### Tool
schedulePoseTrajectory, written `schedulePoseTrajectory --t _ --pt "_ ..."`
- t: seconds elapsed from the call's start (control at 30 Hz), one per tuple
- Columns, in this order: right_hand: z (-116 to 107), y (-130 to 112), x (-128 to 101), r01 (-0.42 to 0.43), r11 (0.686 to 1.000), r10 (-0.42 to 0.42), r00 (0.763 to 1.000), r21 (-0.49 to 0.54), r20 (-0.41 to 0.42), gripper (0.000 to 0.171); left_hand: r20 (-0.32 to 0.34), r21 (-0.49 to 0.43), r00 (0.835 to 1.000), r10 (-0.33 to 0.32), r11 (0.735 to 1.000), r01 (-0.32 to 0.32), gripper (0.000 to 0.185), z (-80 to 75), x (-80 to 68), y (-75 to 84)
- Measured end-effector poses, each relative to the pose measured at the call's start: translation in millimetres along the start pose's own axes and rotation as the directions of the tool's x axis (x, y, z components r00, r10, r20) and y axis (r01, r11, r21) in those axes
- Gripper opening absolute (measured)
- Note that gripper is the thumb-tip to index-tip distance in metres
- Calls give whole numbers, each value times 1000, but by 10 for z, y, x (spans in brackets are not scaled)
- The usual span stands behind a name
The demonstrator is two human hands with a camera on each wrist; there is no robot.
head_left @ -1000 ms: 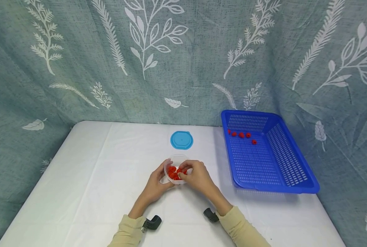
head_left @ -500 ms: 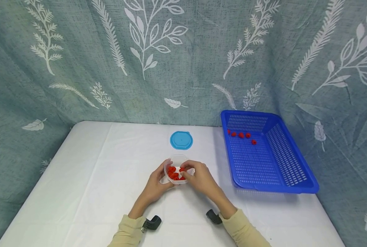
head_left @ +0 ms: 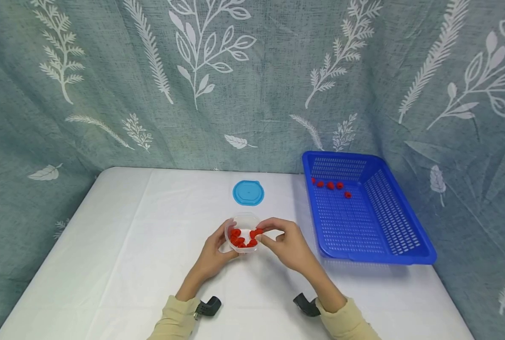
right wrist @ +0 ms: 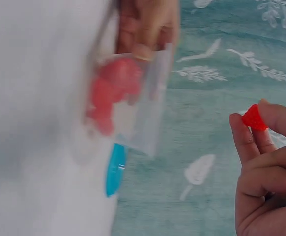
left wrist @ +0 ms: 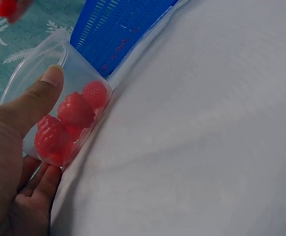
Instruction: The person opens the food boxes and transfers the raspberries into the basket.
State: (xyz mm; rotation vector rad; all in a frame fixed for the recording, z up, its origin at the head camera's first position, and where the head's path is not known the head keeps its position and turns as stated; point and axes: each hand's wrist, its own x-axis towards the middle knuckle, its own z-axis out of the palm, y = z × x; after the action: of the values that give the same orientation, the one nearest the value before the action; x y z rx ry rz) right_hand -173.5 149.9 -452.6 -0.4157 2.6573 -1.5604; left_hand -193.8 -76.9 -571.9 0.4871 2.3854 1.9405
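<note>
Only wrist-view: right hand (right wrist: 266,167) pinching raspberry (right wrist: 253,118); left hand (left wrist: 15,147) gripping container (left wrist: 59,73).

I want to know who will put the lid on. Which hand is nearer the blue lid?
Too close to call. The blue lid lies beyond the clear tub; the left hand grips the tub, the right hand pinches a raspberry above it.
</note>
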Motion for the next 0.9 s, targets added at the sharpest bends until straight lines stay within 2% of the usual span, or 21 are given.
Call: schedulePoseTrajectory --t 0.23,0.47,0.57,0.73,0.9 --pt "-351 -241 -74 35 998 -33 999 59 -37 21 3 -14 1000 8 1000 -8 87 -1 -2 8" --pt "-792 -335 29 145 988 -137 979 45 -153 23 10 -8 1000 8 1000 -8 88 -3 4 16" --pt "-998 -346 120 157 987 -148 967 27 -206 25 7 0 1000 4 1000 -4 88 -4 7 7" --pt "-1345 -309 313 120 993 -121 948 -21 -295 30 2 -8 1000 9 1000 -9 88 -6 10 -19" --pt "-1667 -142 525 34 997 -55 929 -64 -365 34 3 0 1000 1 1000 -1 88 2 8 -16"
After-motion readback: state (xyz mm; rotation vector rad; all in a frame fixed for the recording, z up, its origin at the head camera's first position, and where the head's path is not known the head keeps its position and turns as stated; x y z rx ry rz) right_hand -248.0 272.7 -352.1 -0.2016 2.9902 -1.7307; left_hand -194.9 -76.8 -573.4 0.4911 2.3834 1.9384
